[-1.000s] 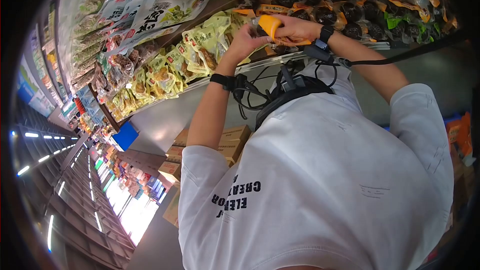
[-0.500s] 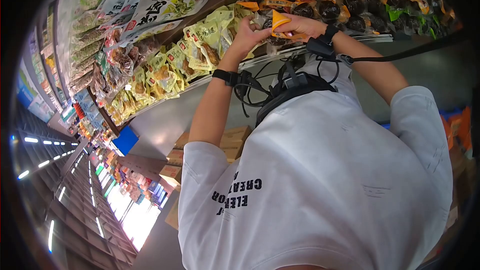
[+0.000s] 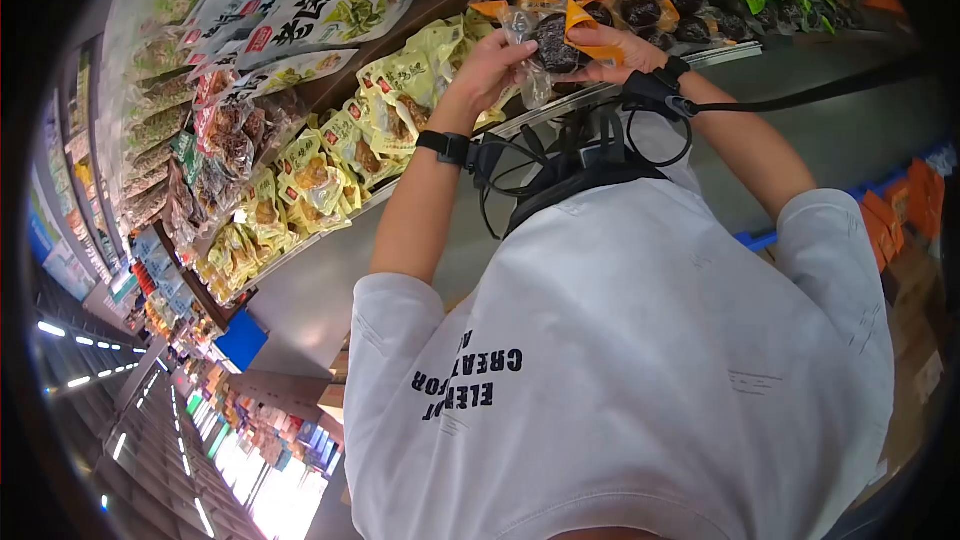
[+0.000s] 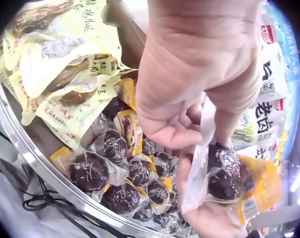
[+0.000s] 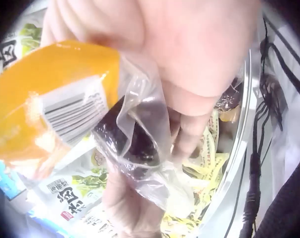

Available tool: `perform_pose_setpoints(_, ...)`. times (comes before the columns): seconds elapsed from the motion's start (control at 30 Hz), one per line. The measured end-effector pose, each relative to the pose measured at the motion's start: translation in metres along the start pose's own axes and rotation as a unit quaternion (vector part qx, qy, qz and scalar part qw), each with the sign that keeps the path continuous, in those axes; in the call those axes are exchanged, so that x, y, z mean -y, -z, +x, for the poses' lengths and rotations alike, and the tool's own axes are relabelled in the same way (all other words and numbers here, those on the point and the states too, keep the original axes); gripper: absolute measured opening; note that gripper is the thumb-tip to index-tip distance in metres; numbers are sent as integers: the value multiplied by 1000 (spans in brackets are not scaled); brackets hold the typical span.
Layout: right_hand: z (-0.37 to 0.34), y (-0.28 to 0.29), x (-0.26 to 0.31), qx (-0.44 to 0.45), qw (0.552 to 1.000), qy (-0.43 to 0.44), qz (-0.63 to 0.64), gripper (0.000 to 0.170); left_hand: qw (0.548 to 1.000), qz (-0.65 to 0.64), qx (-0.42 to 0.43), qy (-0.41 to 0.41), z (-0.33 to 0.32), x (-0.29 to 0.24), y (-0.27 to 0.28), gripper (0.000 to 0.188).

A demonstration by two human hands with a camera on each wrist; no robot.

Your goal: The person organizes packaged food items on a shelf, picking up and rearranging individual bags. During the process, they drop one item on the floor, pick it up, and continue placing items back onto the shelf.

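Note:
Both hands hold one clear plastic food packet (image 3: 558,48) with a dark brown, lumpy piece inside, over the front of the shelf. My left hand (image 3: 488,70) pinches its clear edge between thumb and fingers. At the orange label (image 5: 46,106) end, my right hand (image 3: 632,53) grips it, fingers curled behind. A white barcode (image 5: 75,111) shows on that label in the right wrist view. The left wrist view has the dark piece (image 4: 223,173) beside my left thumb. More packets of the same kind (image 4: 122,198) lie just below.
Yellow packets (image 3: 395,100) line the shelf to the left, with large white printed bags (image 3: 330,10) behind. A metal shelf edge (image 3: 730,54) runs along the front. Black cables (image 3: 510,165) hang by the waist, and a black strap (image 3: 800,110) leads off from the right wrist.
The packet has turned between the hands: its orange label covered the front before, and now the dark piece faces up. Both hands stay on it, a little farther apart.

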State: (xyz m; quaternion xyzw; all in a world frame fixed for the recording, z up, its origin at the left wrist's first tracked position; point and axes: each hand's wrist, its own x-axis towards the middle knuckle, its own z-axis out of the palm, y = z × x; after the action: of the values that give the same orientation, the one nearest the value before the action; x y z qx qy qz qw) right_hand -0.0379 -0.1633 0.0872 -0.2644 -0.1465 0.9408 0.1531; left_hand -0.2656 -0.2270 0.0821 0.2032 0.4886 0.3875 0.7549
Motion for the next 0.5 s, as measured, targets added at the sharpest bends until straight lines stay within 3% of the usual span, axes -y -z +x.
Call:
perform_pose_setpoints(0.03,-2,-9,-4,1,1000,1,-4,47,998,59,-28,-3,-2,-3,-4,13)
perform_pose_setpoints(0.1,-2,-26,-11,-99,986,53,-127,59,990,120,-66,-9,-6,-7,-13,13)
perform_pose_setpoints(0.13,6,-21,-15,-95,985,53,-131,59,978,182,-104,-8,-8,-8,-15,13)
perform_pose_setpoints(0.17,20,-7,-19,-129,960,60,-241,65,968,231,-95,-22,-1,-2,-6,13)
perform_pose_setpoints(0.2,25,-9,-18,-163,921,68,-348,70,967,233,-94,-27,-3,-4,-8,13)
perform_pose_setpoints(0.27,24,-19,-18,-168,901,104,-387,74,985,149,-87,-4,-7,-6,-13,17)
perform_pose_setpoints(0.3,21,-29,-15,-188,872,121,-435,74,991,125,-54,-6,-13,-11,-15,30)
perform_pose_setpoints(0.33,17,-35,-13,-209,840,137,-481,74,991,128,-48,-7,-17,-15,-21,30)
perform_pose_setpoints(0.37,27,-22,-17,-222,778,209,-549,74,998,64,-11,5,-25,-22,-32,36)
perform_pose_setpoints(0.4,32,-17,-19,-228,776,211,-549,74,1000,-1,25,17,-27,-25,-38,42)
perform_pose_setpoints(0.47,44,-11,-23,-243,616,282,-694,70,998,32,49,16,-5,-15,-29,50)
perform_pose_setpoints(0.5,39,-22,-23,-260,591,238,-725,68,997,66,33,-4,6,-9,-26,45)
